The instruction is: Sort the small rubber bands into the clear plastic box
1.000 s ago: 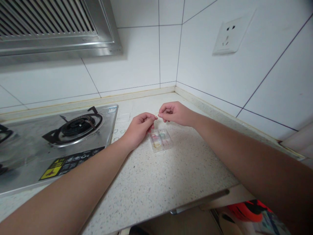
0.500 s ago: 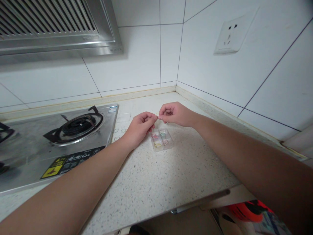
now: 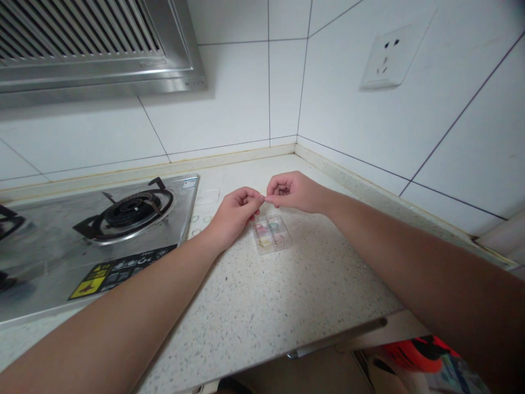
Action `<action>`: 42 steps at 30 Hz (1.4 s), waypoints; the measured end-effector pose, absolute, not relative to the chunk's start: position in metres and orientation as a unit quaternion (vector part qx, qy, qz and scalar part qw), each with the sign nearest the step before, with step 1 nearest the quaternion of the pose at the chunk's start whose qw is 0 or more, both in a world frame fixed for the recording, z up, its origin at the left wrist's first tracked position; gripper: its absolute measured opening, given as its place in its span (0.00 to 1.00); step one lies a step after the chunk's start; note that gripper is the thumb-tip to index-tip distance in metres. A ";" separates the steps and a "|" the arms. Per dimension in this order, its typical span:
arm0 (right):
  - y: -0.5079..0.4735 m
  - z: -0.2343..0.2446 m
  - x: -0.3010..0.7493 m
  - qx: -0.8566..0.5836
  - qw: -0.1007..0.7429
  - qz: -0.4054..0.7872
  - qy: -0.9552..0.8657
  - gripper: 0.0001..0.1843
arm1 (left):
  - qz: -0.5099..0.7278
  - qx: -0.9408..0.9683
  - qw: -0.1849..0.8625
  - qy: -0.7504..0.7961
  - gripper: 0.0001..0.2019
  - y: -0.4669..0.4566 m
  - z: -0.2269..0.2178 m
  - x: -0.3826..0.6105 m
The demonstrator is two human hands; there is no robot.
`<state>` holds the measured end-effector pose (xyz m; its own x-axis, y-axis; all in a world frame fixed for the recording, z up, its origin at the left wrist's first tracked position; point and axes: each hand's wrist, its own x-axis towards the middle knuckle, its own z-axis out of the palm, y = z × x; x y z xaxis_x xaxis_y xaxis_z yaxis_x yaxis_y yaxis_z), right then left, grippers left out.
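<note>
My left hand [image 3: 239, 210] and my right hand [image 3: 294, 191] meet above the counter, fingertips pinched almost together. Between them shows a sliver of a thin yellowish loop [image 3: 263, 192], like a small rubber band; most of it is hidden by the fingers. Just below the hands sits a clear plastic box [image 3: 274, 250] with compartments, holding thin loops in pink, green and yellow. Part of its far left edge is behind my left fingers. Several thin loops [image 3: 207, 219] lie on the counter to the left of my left hand, partly covered by my wrist.
A gas stove [image 3: 135, 216] stands on the left, with a range hood [image 3: 176, 82] above it. A clear lid-like piece [image 3: 208, 196] lies near the stove's right edge. The speckled counter [image 3: 246, 306] ends at tiled walls, and an orange-red item [image 3: 414, 355] is below at the right.
Both hands stay almost in place, still pinched together. The fingertips have shifted very slightly, and a little more of the yellowish loop shows above them.
</note>
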<state>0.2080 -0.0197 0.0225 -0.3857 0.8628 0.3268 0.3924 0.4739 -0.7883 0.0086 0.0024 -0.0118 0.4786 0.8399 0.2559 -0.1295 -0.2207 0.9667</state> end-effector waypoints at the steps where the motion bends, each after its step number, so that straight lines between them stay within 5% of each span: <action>1: -0.020 0.022 0.208 -0.405 0.377 0.312 -0.773 0.13 | 0.432 0.651 0.561 0.273 0.14 0.003 -0.012 0.009; 42: -0.019 0.022 0.208 -0.404 0.360 0.261 -0.799 0.12 | 0.434 0.663 0.549 0.267 0.13 0.005 -0.014 0.007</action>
<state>0.2081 -0.0195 0.0222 -0.4146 0.8340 0.3641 0.4583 0.5371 -0.7082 0.0073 0.0051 -0.0136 0.4806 0.8301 0.2827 -0.1234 -0.2552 0.9590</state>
